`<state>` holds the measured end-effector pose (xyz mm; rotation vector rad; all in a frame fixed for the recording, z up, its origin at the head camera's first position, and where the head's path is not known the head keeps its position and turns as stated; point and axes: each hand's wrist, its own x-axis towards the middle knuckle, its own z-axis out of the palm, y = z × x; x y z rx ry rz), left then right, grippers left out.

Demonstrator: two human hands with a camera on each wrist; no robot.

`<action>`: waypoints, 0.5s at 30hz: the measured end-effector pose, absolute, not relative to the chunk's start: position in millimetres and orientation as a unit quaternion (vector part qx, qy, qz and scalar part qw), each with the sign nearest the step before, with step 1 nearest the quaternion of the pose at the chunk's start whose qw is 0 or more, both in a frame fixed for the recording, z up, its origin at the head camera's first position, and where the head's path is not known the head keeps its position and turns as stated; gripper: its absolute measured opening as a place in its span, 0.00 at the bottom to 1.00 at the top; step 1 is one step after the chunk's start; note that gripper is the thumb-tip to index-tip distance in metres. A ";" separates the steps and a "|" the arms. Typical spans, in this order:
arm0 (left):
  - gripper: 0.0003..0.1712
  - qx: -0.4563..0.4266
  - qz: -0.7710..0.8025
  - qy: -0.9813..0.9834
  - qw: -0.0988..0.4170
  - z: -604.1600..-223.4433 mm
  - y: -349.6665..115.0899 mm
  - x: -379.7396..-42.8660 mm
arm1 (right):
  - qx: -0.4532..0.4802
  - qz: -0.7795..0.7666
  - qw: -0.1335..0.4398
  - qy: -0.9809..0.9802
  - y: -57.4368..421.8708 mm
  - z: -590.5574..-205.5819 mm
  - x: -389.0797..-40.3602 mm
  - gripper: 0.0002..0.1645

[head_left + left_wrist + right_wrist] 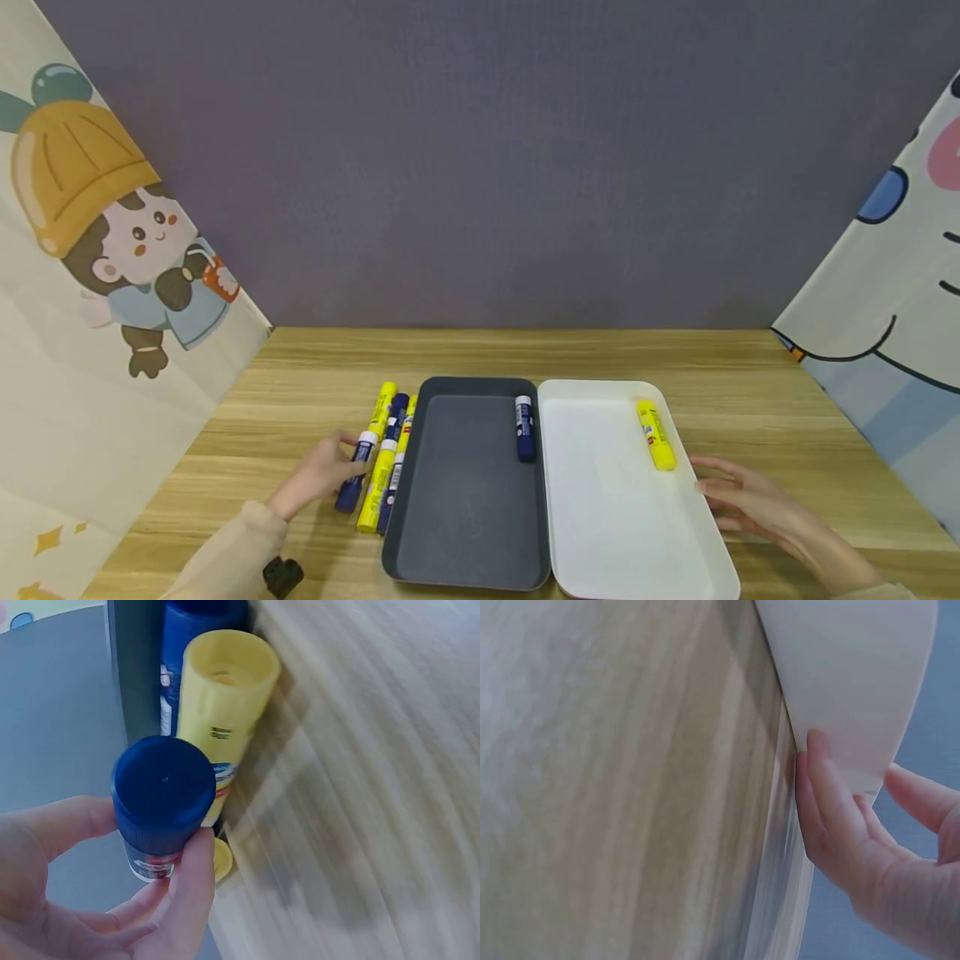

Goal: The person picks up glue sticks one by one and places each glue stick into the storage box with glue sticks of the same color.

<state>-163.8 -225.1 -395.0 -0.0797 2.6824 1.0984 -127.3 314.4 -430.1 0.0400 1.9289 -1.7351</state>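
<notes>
Navy tube [161,795], yellow tubes [377,492], white tray [618,517]

Back wall: plain grey-violet panel [510,167], finely textured, meeting the table in a straight line. Tabletop [600,354]: light brown wood grain, banding running crosswise. Left wall: cream hanging [52,425], creased, printed with cartoon child [157,237] in yellow hat, and orange-yellow stars [48,540] below. Right wall: white hanging [847,308], black outlines, blue and pink patches. Light: soft, diffuse.
</notes>
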 end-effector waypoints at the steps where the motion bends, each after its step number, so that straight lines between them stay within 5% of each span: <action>1: 0.26 -0.029 0.381 0.916 0.122 -394.5 -224.6 -164.6 | 0.015 -0.644 0.270 0.716 314.4 -429.9 -127.2 0.40; 15: 0.28 -0.037 0.469 0.869 0.156 -383.0 -216.6 -169.7 | 0.016 -0.652 0.275 0.707 314.2 -428.5 -127.5 0.39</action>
